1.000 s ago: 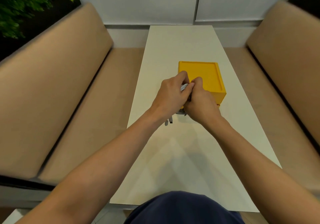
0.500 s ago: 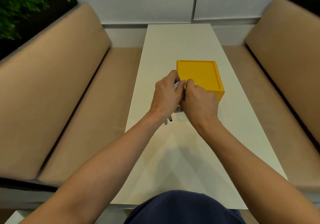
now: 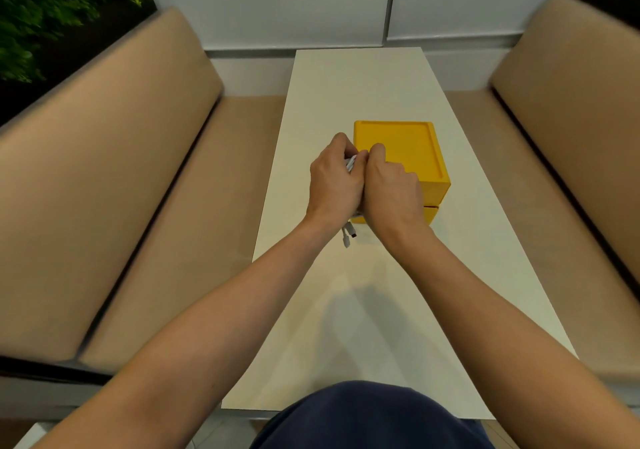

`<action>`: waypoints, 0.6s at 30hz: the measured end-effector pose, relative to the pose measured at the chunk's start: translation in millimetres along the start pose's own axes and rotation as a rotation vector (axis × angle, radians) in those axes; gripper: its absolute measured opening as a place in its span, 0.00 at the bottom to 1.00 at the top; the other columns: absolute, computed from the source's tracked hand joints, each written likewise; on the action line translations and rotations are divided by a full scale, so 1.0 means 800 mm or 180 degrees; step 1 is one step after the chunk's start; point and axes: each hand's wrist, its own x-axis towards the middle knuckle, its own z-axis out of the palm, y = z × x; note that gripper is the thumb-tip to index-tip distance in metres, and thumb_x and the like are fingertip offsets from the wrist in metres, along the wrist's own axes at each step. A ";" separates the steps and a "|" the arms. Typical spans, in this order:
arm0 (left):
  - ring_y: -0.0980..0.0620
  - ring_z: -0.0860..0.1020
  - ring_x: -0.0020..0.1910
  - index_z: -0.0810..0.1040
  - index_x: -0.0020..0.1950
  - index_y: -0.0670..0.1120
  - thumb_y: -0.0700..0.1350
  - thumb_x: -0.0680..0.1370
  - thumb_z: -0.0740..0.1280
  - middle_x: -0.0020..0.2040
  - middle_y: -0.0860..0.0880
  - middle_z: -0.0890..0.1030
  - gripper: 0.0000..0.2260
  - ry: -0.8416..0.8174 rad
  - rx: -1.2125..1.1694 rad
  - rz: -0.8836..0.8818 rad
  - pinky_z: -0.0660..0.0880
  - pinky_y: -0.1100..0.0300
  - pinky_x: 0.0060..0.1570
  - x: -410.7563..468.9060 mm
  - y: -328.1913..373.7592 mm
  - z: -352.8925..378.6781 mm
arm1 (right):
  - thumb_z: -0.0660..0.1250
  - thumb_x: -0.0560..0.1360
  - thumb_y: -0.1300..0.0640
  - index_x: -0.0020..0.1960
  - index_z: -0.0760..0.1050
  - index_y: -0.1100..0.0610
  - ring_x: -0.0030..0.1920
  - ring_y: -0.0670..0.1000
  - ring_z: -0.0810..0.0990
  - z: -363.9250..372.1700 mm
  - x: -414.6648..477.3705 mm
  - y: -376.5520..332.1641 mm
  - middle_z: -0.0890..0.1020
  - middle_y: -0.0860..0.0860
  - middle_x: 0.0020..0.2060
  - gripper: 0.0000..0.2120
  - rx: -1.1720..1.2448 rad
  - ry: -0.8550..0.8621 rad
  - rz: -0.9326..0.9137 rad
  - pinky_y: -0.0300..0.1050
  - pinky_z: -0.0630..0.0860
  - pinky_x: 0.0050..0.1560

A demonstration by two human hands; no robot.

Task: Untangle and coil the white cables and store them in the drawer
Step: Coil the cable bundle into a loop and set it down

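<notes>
Blue cloth (image 3: pixel 363 414) shows at the very bottom, on the person's body. Two bare arms reach forward over the white table (image 3: pixel 346 327). The left hand (image 3: pixel 332 185) and the right hand (image 3: pixel 391 188) meet in the middle, side by side and touching. Both have their fingers curled tight around the white cables (image 3: pixel 351 163). Only a small bit of the bundle peeks out at the top, between the thumbs. Two plug ends (image 3: pixel 349 235) hang down under the hands, just above the table. The hands hide the rest, so I cannot tell how many cables there are.

Right behind the hands sits the yellow box (image 3: pixel 398 143). Its top is a shallow tray. The drawer (image 3: pixel 431 214) is at the bottom front, mostly covered by the hands, so I cannot tell if it is open or closed.

This looks like the coiling step. The cables seem wound into a small bundle, held up off the table and not yet in the drawer. Next, the hanging ends likely need tucking in. Then one hand must hold the bundle alone while the other sees to the drawer. If the grip goes slack, the loops could spring apart.

Farther off are tan benches (image 3: pixel 104 171) on both sides, a pale wall (image 3: pixel 294 5), and green leaves (image 3: pixel 52 8) in the far left corner.
</notes>
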 end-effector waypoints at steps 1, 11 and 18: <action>0.51 0.75 0.38 0.72 0.44 0.43 0.44 0.82 0.68 0.40 0.48 0.79 0.09 0.0011 0.0003 -0.0033 0.68 0.66 0.36 0.002 0.001 -0.001 | 0.62 0.83 0.59 0.64 0.67 0.61 0.45 0.65 0.84 0.001 -0.003 0.002 0.83 0.59 0.47 0.12 -0.0014 0.0106 -0.0085 0.50 0.66 0.37; 0.56 0.74 0.38 0.73 0.45 0.48 0.50 0.82 0.68 0.40 0.53 0.76 0.10 -0.0396 0.0109 -0.0303 0.71 0.65 0.38 0.015 -0.009 -0.020 | 0.71 0.78 0.59 0.54 0.84 0.61 0.30 0.57 0.77 0.010 -0.032 0.060 0.81 0.56 0.36 0.08 0.0935 0.0764 -0.1113 0.49 0.75 0.27; 0.62 0.74 0.35 0.76 0.48 0.44 0.50 0.82 0.69 0.38 0.52 0.78 0.10 -0.0660 0.0466 0.0278 0.68 0.71 0.34 0.015 -0.008 -0.025 | 0.74 0.77 0.61 0.56 0.86 0.60 0.36 0.54 0.81 0.001 -0.041 0.074 0.85 0.55 0.40 0.08 0.1643 0.0642 -0.1036 0.54 0.80 0.34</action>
